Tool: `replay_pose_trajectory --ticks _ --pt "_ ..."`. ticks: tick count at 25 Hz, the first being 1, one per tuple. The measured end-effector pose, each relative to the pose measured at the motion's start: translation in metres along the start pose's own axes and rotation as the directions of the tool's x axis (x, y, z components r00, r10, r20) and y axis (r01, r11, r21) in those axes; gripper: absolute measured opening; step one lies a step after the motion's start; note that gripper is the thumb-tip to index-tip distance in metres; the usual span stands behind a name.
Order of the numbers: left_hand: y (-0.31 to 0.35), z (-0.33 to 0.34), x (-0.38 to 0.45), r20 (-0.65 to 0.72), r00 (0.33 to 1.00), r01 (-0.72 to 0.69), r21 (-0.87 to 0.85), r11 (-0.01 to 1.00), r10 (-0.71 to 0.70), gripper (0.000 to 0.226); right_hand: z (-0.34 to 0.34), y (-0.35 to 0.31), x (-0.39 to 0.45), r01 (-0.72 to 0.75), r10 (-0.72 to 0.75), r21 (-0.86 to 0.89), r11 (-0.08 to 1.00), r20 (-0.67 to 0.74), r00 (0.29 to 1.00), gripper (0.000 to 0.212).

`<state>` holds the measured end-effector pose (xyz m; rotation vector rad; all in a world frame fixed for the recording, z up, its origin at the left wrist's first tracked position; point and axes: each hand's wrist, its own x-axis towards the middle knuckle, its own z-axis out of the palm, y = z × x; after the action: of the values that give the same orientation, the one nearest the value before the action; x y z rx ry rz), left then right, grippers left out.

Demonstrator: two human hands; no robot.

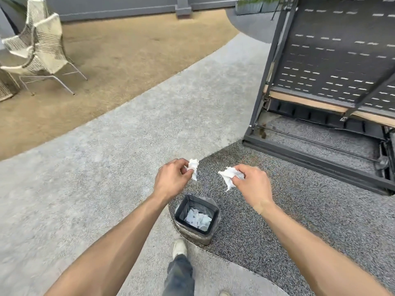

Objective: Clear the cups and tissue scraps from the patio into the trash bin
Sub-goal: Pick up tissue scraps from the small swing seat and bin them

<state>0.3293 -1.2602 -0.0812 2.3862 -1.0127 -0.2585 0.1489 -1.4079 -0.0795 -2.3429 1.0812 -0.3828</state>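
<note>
A crumpled white tissue scrap (193, 168) sits just left of the frame's centre, pinched in the left hand (171, 178). A second, larger crumpled scrap (229, 177) hangs just right of centre from the right hand (250, 184). Below and between them stands a small, upright black-lined trash bin (197, 221), open, with white scraps inside.

White tissue scraps (193, 167), black-lined trash bin (181, 212), speckled grey paving (299, 201), cream woven chairs (42, 45)

Woven chairs (40, 45) stand far left; a dark perforated metal frame (333, 67) leans right.
</note>
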Motion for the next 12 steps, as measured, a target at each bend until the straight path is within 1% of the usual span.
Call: replay_pose_trajectory --ticks 3,6,10,12 --pt "-0.033 0.01 0.041 0.057 0.998 0.022 -0.01 1.0 -0.021 0.021 0.039 -0.009 0.038 -0.041 0.041 0.002 0.999 0.041 0.998 0.031" --pt "-0.068 0.025 0.084 0.149 0.987 0.066 -0.035 0.997 -0.06 0.018 0.086 -0.015 0.069 -0.127 0.128 -0.015 0.992 0.108 0.986 0.038" --pt "-0.112 0.065 0.122 0.301 0.952 0.056 -0.003 0.998 -0.052 0.019 0.15 -0.003 0.091 -0.237 0.238 -0.03 0.971 0.194 0.952 0.042" --pt "-0.136 0.098 0.14 0.374 0.923 0.091 0.017 0.996 -0.091 0.018 0.185 0.016 0.104 -0.304 0.303 -0.035 0.952 0.232 0.924 0.042"
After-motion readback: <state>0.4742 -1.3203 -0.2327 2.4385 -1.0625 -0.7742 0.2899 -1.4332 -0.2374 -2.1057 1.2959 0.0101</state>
